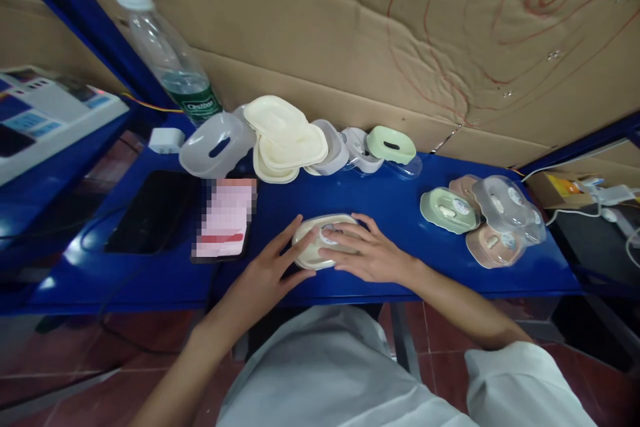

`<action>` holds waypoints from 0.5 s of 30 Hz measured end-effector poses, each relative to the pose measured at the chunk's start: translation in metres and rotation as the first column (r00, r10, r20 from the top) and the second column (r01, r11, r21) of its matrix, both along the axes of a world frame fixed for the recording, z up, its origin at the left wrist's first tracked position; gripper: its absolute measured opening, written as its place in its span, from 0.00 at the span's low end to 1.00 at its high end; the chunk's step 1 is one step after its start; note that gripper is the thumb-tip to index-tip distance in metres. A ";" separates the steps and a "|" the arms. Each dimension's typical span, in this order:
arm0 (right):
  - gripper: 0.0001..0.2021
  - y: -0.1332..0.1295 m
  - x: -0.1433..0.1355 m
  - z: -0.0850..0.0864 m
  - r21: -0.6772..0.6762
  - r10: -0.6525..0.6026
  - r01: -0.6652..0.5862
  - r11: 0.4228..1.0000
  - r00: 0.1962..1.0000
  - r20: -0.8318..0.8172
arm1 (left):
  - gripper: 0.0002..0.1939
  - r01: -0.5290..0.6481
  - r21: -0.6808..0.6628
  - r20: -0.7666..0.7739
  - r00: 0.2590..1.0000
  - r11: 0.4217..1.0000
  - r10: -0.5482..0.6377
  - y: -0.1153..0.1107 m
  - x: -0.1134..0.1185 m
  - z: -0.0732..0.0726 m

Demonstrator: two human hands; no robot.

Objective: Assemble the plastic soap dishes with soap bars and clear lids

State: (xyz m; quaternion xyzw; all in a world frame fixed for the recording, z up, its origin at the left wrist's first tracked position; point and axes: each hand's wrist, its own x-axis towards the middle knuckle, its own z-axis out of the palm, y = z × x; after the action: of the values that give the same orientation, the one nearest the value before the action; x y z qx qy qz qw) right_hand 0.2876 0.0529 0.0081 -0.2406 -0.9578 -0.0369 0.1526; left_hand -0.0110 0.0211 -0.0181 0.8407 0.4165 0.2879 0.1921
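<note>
A cream soap dish (310, 250), oval with a round whitish label on top, lies on the blue table in front of me. My left hand (273, 267) grips its left end, with fingers over the rim and top and the thumb at the near edge. From the right, my right hand (373, 255) is on the same dish, its fingers spread across the label and over the lid. Both hands partly hide the dish. Beyond it stand loose parts: cream trays (280, 127), a translucent slotted tray (215, 147) and a green slotted tray (395, 143).
On the right sit several covered soap dishes, including a green one (447, 210) and a pinkish one (493, 247). A lit phone (225, 220), a dark phone (153, 210), a white adapter (167, 140) and a water bottle (170, 60) are on the left. Cardboard (310, 20) walls the back.
</note>
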 end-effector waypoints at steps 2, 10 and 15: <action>0.21 0.000 0.001 0.000 -0.061 -0.015 0.015 0.998 1.000 -0.001 | 0.43 -0.012 -0.064 0.021 1.000 0.998 0.014 0.001 0.000 0.002; 0.22 -0.001 -0.003 0.003 -0.053 -0.001 -0.001 0.999 1.000 -0.023 | 0.44 0.009 -0.172 0.067 0.998 0.985 0.002 0.003 0.002 0.007; 0.20 -0.001 -0.003 0.005 -0.063 -0.005 0.003 0.998 0.999 -0.039 | 0.42 0.010 -0.175 0.078 0.997 0.985 0.004 0.003 0.003 0.007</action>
State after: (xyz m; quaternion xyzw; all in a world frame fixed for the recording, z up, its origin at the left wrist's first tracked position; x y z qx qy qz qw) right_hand 0.2848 0.0518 0.0126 -0.2480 -0.9549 -0.0022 0.1636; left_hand -0.0083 0.0242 -0.0108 0.8094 0.4310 0.2823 0.2819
